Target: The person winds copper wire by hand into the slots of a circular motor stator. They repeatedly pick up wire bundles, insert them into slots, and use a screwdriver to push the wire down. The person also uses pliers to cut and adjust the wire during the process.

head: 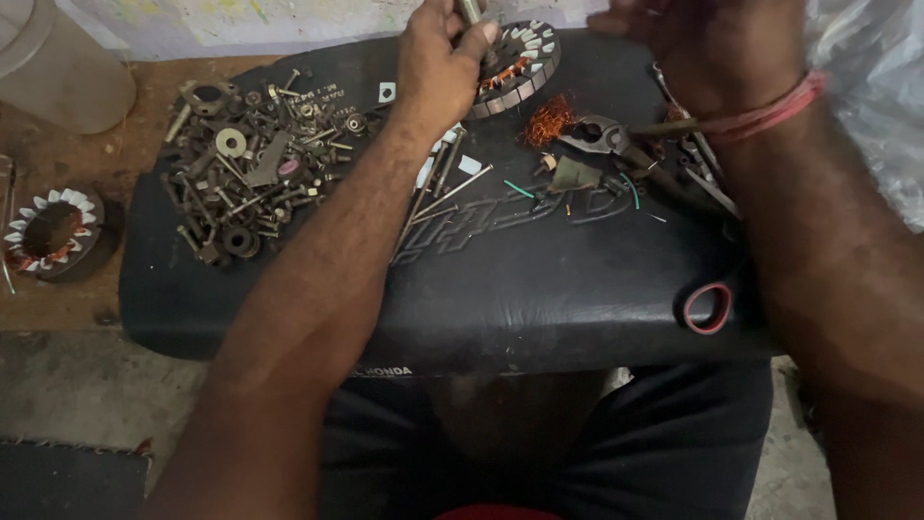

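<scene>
Stator ring (518, 60) with white teeth and copper windings sat at the upper middle of the frame, on a black seat cushion (539, 289). Left hand (438, 60) was clamped on a slim metal tool (471, 12) just beside it — right hand (707, 43), upper right, was too cropped to tell its grip. Loose bolts and washers (255, 169) lay upper left; pliers (602, 135) near copper wire (549, 120).
</scene>
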